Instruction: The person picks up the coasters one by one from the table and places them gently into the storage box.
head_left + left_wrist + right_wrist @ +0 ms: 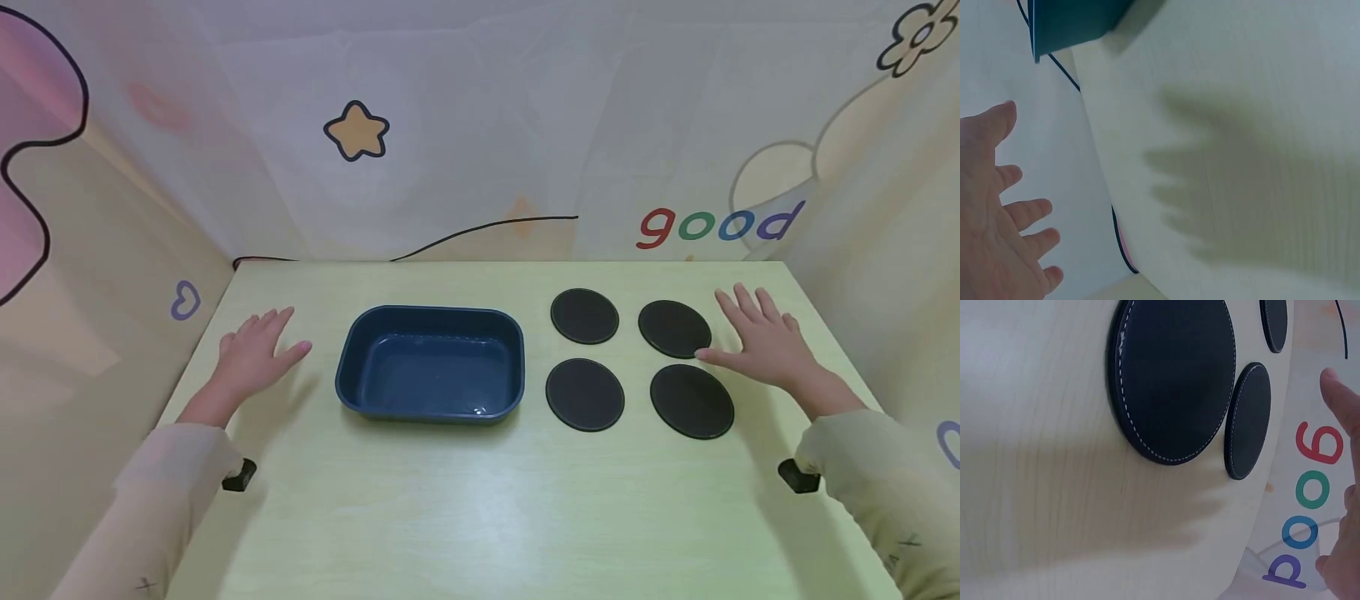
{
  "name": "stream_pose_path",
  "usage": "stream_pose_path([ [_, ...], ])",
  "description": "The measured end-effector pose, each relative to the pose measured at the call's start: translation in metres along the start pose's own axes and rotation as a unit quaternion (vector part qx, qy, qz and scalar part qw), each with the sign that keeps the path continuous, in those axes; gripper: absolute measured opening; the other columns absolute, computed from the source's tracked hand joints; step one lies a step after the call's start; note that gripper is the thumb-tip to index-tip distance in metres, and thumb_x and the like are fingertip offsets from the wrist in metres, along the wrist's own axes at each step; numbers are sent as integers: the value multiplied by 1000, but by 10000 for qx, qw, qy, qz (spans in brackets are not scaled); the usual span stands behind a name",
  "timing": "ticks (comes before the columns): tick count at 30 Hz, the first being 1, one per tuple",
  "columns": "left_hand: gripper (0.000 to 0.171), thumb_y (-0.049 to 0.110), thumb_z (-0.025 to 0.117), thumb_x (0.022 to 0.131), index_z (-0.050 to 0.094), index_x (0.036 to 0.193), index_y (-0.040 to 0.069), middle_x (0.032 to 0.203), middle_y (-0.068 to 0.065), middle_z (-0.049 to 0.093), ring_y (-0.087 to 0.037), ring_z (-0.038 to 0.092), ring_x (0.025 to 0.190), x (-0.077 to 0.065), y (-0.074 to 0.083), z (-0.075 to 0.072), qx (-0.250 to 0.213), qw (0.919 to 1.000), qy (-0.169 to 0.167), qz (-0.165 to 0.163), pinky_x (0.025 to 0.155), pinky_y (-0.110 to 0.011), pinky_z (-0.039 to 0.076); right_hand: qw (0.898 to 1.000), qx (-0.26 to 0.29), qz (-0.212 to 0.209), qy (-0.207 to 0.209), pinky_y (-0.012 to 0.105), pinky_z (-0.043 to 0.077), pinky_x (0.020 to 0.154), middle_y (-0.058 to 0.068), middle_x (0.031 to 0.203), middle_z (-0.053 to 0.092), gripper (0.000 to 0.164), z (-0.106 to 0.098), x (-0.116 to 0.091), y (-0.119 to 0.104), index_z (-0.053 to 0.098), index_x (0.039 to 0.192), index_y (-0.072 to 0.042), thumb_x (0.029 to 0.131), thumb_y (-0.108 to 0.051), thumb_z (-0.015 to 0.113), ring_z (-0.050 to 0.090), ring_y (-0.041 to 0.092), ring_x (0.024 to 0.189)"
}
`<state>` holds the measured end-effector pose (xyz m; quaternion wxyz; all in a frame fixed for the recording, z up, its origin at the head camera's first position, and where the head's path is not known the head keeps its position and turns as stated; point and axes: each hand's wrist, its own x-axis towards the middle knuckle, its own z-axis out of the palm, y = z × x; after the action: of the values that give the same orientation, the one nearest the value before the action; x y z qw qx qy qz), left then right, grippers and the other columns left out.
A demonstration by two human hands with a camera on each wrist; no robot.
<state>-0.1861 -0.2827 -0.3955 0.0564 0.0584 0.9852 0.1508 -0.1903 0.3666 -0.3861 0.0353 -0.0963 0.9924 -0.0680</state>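
My left hand [253,354] hovers over the table's left side with its fingers spread, left of a dark blue rectangular tub [431,367]. Nothing is in its grasp; the left wrist view shows its bare palm [991,231] and its shadow on the table. On the right, my right hand [768,342] is held above the table, fingers spread and holding nothing. Its thumb overlaps the edge of a round black coaster [673,327] in the head view. Several such coasters lie flat between tub and right hand, the nearest big one [1175,375] with white edge stitching.
The pale wooden table [420,508] runs back to a printed curtain [480,125] that also closes off both sides. Coloured letters [720,225] are printed on the curtain behind the coasters. A small black device [240,476] sits under each sleeve cuff.
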Motion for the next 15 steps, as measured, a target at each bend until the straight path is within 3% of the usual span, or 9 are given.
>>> stream_pose_path([
  [6,66,45,41,90,25,137,2,138,-25,28,-42,31,123,3,14,4,-618,9979,-40,206,96,-57,24,9999,-9,-147,0,70,6,92,22,146,-1,97,-1,4,-17,4,142,-11,75,-56,57,-9,44,131],
  [10,58,38,44,91,31,134,2,135,-24,35,-40,45,113,5,22,7,-841,9961,-98,229,91,-54,34,9997,114,-211,-64,69,8,93,23,145,2,97,-1,7,-28,5,142,-9,75,-53,59,-5,45,131],
  [15,52,30,47,91,34,133,2,131,-22,41,-36,51,106,9,28,13,-1007,9946,-64,229,87,-50,39,9988,311,-348,-169,66,12,95,25,144,6,96,2,12,-37,9,142,-7,74,-45,65,6,48,129],
])
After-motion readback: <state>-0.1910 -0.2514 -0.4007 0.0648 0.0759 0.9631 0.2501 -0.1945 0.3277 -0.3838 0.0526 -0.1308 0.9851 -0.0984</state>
